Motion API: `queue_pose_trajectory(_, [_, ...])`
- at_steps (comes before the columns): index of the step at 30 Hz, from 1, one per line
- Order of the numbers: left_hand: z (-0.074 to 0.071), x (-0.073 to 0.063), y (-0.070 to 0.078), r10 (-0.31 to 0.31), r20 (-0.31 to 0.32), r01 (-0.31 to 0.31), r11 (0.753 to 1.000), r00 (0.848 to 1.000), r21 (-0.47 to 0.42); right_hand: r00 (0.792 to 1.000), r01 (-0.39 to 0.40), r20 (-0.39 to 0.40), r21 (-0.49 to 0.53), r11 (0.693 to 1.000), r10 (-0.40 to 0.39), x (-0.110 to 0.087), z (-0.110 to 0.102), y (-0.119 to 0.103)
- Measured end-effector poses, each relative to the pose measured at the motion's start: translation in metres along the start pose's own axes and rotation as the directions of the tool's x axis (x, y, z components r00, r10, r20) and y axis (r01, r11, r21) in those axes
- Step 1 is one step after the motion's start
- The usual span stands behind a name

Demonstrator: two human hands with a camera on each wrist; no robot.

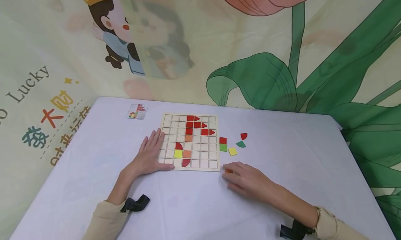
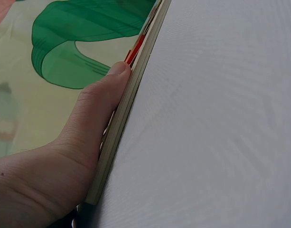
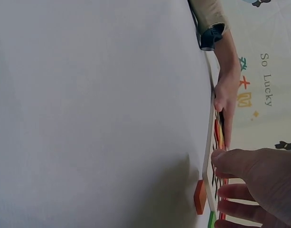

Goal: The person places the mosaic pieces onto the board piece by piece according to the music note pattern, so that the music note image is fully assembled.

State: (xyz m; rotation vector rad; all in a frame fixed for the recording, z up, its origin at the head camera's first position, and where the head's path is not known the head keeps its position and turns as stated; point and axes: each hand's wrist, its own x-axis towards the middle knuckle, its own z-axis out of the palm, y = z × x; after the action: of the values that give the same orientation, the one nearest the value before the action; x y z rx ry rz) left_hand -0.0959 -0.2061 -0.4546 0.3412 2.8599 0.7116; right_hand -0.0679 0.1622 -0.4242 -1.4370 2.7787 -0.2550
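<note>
A wooden grid board point(image 1: 203, 146) lies flat, with red squares point(image 1: 189, 125), red triangles, two orange squares point(image 1: 187, 154), a yellow square point(image 1: 178, 153) and two red quarter-circles point(image 1: 186, 162) in its cells. My left hand point(image 1: 150, 154) rests on its lower left corner, fingers straight along the left side, thumb point(image 2: 100, 102) on the near edge. Off the board's near right corner hovers my right hand point(image 1: 245, 179), its fingers loosely bent. Beneath it an orange piece point(image 3: 200, 197) lies on the table, partly hidden in the head view; the fingers are not closed round it.
Right of the board lie a loose red square point(image 1: 222, 140), green square point(image 1: 223, 148), yellow square point(image 1: 233, 151), red quarter-circle point(image 1: 243, 136) and green quarter-circle point(image 1: 241, 144). A pattern card point(image 1: 136, 111) sits at the back left. Printed cloth hangs behind the white table point(image 1: 282, 146).
</note>
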Motion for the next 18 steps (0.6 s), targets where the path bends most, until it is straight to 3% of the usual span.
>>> queue_pose_trajectory(4, [0.001,0.0,0.0,0.001,-0.001,-0.001,1.0,1.0,-0.001,1.0,-0.021,-0.003,-0.008,1.0,0.021,0.001,-0.008,0.007])
queue_pose_trajectory(8, [0.001,0.0,-0.001,0.001,-0.003,-0.001,1.0,1.0,0.006,0.994,-0.104,-0.028,0.015,0.995,0.104,0.003,-0.018,0.021])
queue_pose_trajectory(18, [0.0,0.0,-0.002,0.004,0.0,-0.004,1.0,1.0,0.011,0.954,-0.296,-0.019,0.079,0.952,0.299,0.013,-0.014,0.056])
